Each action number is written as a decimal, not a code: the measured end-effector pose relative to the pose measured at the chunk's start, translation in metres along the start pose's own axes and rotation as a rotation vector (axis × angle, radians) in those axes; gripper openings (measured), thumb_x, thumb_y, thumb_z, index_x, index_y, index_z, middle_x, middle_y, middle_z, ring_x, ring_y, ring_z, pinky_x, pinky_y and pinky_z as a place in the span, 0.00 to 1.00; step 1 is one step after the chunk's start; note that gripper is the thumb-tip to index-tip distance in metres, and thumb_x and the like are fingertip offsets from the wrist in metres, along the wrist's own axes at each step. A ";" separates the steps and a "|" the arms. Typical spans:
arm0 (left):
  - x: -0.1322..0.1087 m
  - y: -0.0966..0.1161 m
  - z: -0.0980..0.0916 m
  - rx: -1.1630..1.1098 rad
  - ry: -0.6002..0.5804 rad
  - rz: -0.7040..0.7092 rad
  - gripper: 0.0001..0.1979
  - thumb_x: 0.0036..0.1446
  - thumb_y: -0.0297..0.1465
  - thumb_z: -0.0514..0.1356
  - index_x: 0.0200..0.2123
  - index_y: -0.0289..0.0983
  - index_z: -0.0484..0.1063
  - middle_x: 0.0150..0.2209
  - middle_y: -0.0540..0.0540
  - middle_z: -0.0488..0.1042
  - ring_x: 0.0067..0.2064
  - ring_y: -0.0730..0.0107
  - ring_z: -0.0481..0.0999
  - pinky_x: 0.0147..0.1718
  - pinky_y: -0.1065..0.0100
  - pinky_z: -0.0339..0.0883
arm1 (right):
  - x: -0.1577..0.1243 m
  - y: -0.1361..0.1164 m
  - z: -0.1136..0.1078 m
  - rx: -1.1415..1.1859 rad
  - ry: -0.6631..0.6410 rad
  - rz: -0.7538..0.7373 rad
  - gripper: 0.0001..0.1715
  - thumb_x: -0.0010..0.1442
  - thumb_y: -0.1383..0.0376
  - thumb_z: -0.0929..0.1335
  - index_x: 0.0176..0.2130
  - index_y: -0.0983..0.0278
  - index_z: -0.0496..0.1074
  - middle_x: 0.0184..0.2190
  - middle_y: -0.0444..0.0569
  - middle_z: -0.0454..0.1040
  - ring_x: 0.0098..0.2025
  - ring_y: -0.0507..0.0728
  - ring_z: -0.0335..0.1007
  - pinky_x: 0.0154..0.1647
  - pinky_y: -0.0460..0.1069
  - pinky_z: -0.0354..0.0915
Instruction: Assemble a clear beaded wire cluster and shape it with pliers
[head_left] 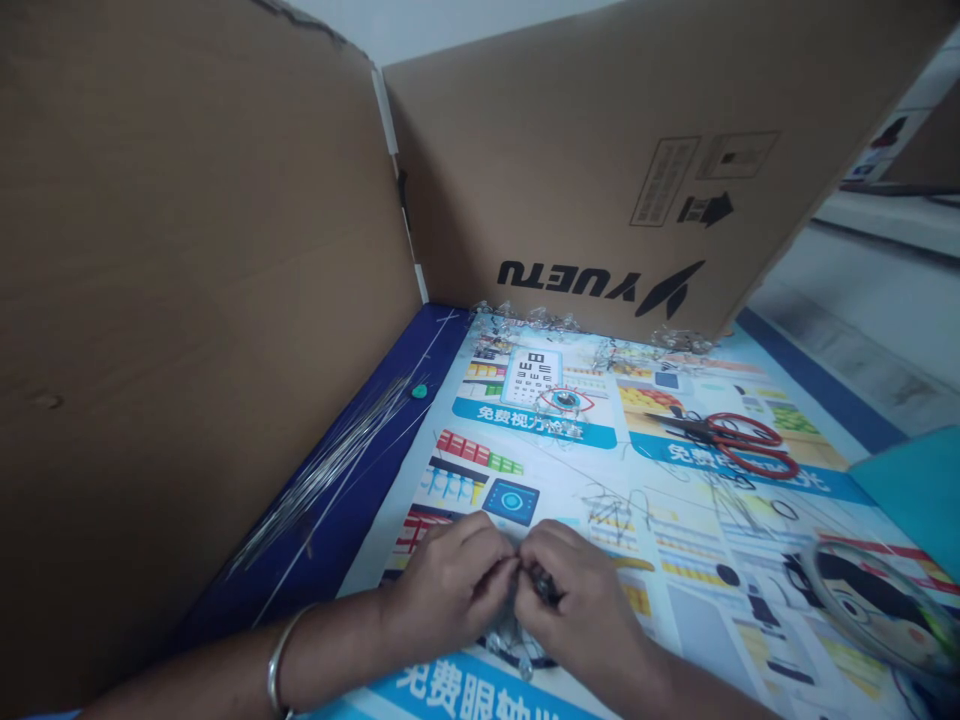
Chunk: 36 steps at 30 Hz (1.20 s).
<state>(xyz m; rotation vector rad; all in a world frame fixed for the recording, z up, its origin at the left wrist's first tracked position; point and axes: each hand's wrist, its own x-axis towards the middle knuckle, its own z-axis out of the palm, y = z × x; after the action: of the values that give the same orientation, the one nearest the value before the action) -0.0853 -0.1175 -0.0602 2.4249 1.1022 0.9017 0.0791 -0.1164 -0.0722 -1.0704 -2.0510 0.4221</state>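
Note:
My left hand (457, 580) and my right hand (577, 605) meet above the printed sheet, fingertips pinched together. A small wire piece with clear beads (517, 645) shows below and between them. My right hand's curled fingers are closed around part of it. My left hand's thumb and fingers are closed at the same spot, and what lies in that pinch is hidden. Beyond the hands lies a loose bunch of thin wires (611, 510). Red-handled scissors (739, 440) rest farther right, blades pointing left.
Cardboard panels stand at the left (187, 250) and back (540, 170). Long thin wires (337, 460) lie along the left edge near a green lump (419, 391). Several clear beaded pieces (540, 318) sit along the back. A clear round container (877, 605) is at right.

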 end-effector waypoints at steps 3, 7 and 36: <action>0.000 0.000 0.000 -0.017 0.010 -0.029 0.08 0.57 0.23 0.50 0.28 0.35 0.65 0.26 0.46 0.66 0.29 0.70 0.67 0.27 0.71 0.60 | 0.000 0.000 -0.001 0.016 0.011 -0.011 0.09 0.47 0.75 0.61 0.23 0.62 0.58 0.21 0.43 0.62 0.25 0.51 0.60 0.25 0.45 0.55; -0.001 0.000 0.001 -0.049 0.024 -0.062 0.08 0.56 0.23 0.50 0.26 0.36 0.63 0.26 0.48 0.65 0.28 0.71 0.66 0.27 0.71 0.59 | 0.000 -0.002 -0.002 0.043 0.031 -0.036 0.09 0.49 0.75 0.61 0.23 0.62 0.59 0.22 0.43 0.62 0.26 0.51 0.60 0.25 0.45 0.56; 0.008 -0.005 -0.007 -0.199 -0.072 -0.181 0.08 0.58 0.25 0.51 0.27 0.35 0.66 0.27 0.48 0.67 0.31 0.71 0.67 0.31 0.71 0.59 | -0.008 0.003 -0.006 -0.057 -0.156 0.131 0.07 0.53 0.71 0.61 0.25 0.62 0.64 0.20 0.40 0.65 0.21 0.48 0.60 0.24 0.43 0.55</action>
<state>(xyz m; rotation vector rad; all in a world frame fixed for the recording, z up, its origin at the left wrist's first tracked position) -0.0884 -0.1077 -0.0546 2.1417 1.1272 0.8181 0.0879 -0.1217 -0.0739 -1.2453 -2.1473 0.5312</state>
